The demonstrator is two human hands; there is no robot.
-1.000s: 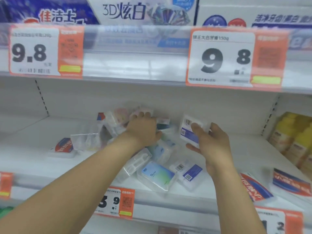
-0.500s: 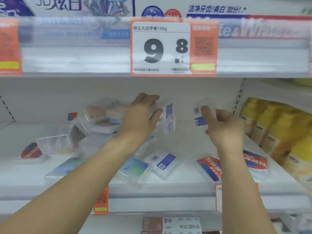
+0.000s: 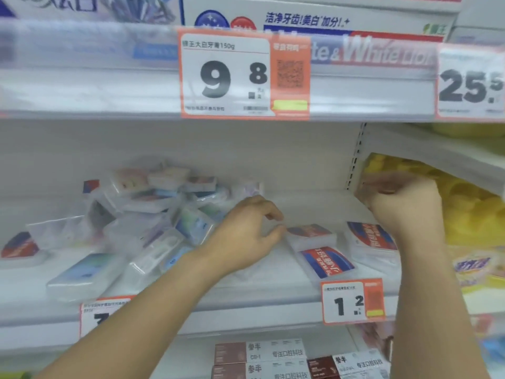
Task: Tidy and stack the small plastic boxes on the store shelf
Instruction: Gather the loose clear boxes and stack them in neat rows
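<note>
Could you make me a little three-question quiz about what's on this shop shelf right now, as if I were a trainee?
1. True or false: the heap of clear plastic boxes lies left of the left hand.
2. Which price tag hangs on the rail below the red-and-blue boxes? A) 25.5 B) 1.2 C) 9.8
3. Fill in: the packs beside the right hand are mainly ____ in colour.

Key: 1 true; 2 B, the 1.2 tag; 3 yellow.

**Prices and names on the shelves**

The orange price tag (image 3: 244,75) on the upper rail reads "9 8" and "150g". The right tag (image 3: 470,83) shows "25", perhaps "25.5". The lower tag (image 3: 352,301) reads "1 2". The toothpaste carton (image 3: 369,54) shows "White".
</note>
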